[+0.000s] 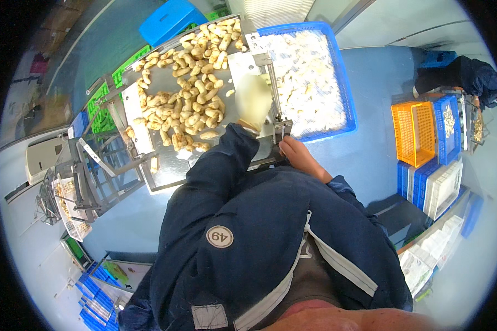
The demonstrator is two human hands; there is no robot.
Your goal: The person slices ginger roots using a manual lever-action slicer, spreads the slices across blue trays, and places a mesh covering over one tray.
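A pale glove, motion-blurred, covers my left hand (253,101), which is over a white plate (242,68) at the right side of a steel worktop (161,78). Whether its fingers hold anything cannot be told. My right hand (301,154) is bare, its fingers closed around a small metal bracket (283,131) at the worktop's near right corner. Many stubby tan pieces of produce (188,107), with brown patches, are heaped on the steel left of my glove. Beyond the metal rail on the right, a blue plastic mesh basket (352,105) holds a layer of thin white slices (308,82).
A blue bin (172,20) and green crates (101,109) stand past the worktop's far left edge. On the right are an orange crate (414,132) and stacked blue and white crates (433,186). A person (478,80) bends over another table at the far right.
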